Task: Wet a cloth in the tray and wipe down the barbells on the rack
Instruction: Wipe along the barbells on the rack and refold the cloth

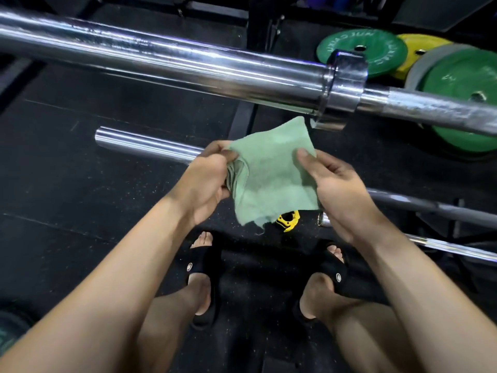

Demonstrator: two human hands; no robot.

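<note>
A pale green cloth (271,173) hangs spread between my two hands below a thick chrome barbell (166,63) that crosses the view from upper left to right. My left hand (207,181) grips the cloth's bunched left edge. My right hand (336,184) pinches the right edge with its thumb on top. A second chrome barbell sleeve (145,142) lies lower, partly hidden behind my left hand and the cloth. No tray is in view.
Green plates (360,53) and a yellow plate (422,43) lean at the upper right on the black rubber floor (80,197). A yellow collar clip (289,220) lies under the cloth. More bars (441,208) run at the right. My sandalled feet (204,267) stand below.
</note>
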